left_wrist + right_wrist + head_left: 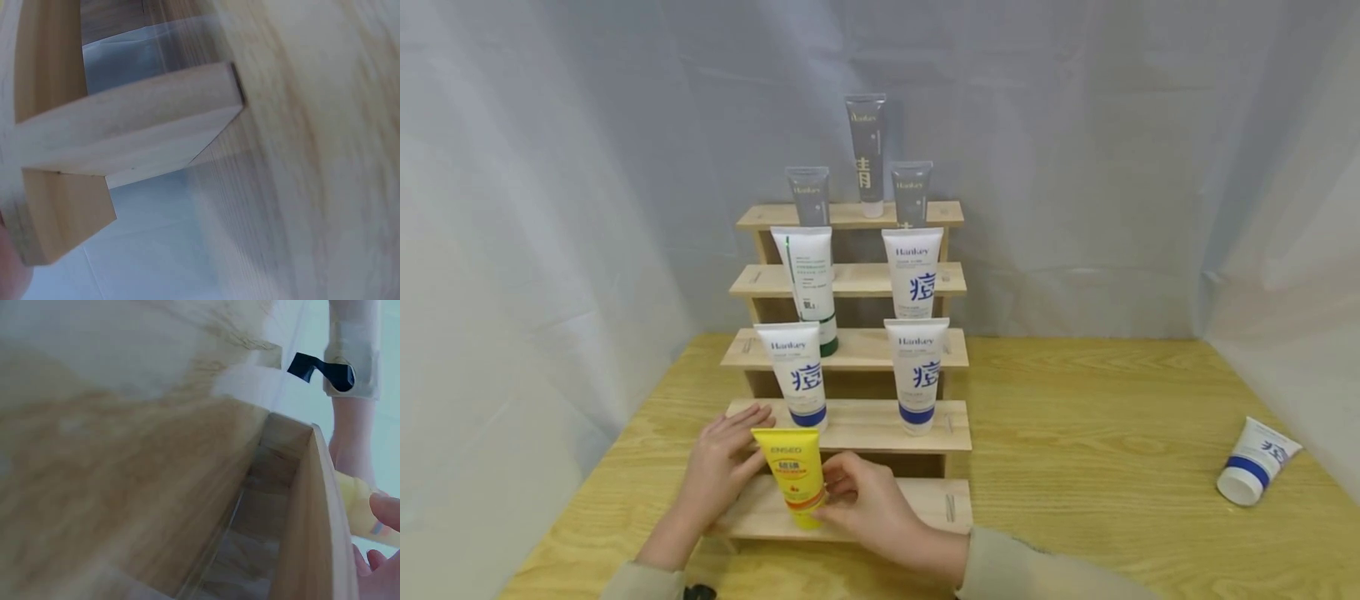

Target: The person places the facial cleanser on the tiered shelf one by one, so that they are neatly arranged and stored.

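A yellow squeeze tube (pixel 794 471) stands cap down at the front of the lowest step of a wooden stepped rack (pixel 917 500). My right hand (pixel 876 508) pinches its lower right side between thumb and fingers. In the right wrist view, the thumb (pixel 386 509) lies over the yellow tube (pixel 356 500), beyond the step's edge. On the other side, my left hand (pixel 718 462) has its fingers stretched toward the second step, the lower ones partly hidden behind the tube. The left wrist view mostly shows the rack's wooden end (pixel 137 119).
White tubes with blue bands (pixel 790 367) (pixel 917 371) stand on the second step. Above are a white-and-green tube (pixel 808 275), another white tube (pixel 913 271) and several grey tubes (pixel 867 150). One white tube (pixel 1255 462) lies on the table at right. Pale curtains (pixel 1075 167) enclose the table.
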The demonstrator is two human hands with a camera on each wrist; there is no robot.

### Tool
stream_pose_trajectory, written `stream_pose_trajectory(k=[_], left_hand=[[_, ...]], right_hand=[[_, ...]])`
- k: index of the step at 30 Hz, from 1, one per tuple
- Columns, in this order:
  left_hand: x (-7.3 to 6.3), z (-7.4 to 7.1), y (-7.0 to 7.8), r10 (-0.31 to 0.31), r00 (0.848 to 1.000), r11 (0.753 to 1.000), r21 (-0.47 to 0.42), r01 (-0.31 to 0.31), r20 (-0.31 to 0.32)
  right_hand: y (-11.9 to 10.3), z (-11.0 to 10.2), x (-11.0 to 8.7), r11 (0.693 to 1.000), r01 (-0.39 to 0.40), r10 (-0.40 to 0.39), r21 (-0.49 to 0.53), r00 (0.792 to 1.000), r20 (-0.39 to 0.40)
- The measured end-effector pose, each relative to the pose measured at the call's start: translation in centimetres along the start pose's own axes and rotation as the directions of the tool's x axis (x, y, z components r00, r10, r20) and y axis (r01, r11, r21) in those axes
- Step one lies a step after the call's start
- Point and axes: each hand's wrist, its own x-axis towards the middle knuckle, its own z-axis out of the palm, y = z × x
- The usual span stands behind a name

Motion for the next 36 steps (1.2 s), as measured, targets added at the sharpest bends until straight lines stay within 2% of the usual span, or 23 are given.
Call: stream_pose_trajectory(k=[4,9,14,19,23,28,33,35,36], left_hand=[[0.0,0.1,0.0,0.000,1.000,1.000,0.002,0.000,-0.001],[0.0,0.2,-0.1,0.004,1.000,1.000,0.000,-0.004,0.000],[0.0,0.2,0.0,0.002,1.000,1.000,-0.002,-0.002,0.000],[0.1,0.0,0.1,0.000,1.000,1.000,0.004,0.000,0.002],[0.1,0.0,0.1,0.001,1.000,1.000,0.003,-0.001,0.001],[0.1,-0.1,0.1,-0.003,1.000,1.000,0.006,0.003,0.009],[0.2,-0.1,0.2,-0.007,1.000,1.000,0.001,0.007,0.011],[0.1,0.0,0.2,-0.007,1.000,1.000,-0.002,0.007,0.010],[0.1,0.0,0.2,-0.006,1.000,1.000,-0.002,0.006,0.008]], right_hand=[[-0.4,-1.4,-0.4,0.999,-0.028,0.028,-0.018,1.000,-0.002],[-1.0,-3.6,-1.1,0.999,0.003,-0.003,-0.054,1.000,-0.008],[-1.3,-5.9,-2.2,0.989,0.070,-0.081,-0.129,0.994,-0.080],[-1.3,-8.2,-3.4,0.980,0.121,-0.145,-0.157,0.978,-0.151],[-0.7,-10.0,-4.4,0.965,0.136,-0.185,-0.224,0.959,-0.214],[0.9,-12.6,-5.5,0.925,0.081,-0.204,-0.371,0.930,-0.307],[2.9,-16.3,-6.6,0.874,-0.066,-0.126,-0.481,0.926,-0.356],[4.1,-17.9,-7.1,0.864,-0.107,-0.101,-0.492,0.920,-0.378],[5.9,-19.0,-7.3,0.851,-0.096,-0.131,-0.517,0.913,-0.386]])
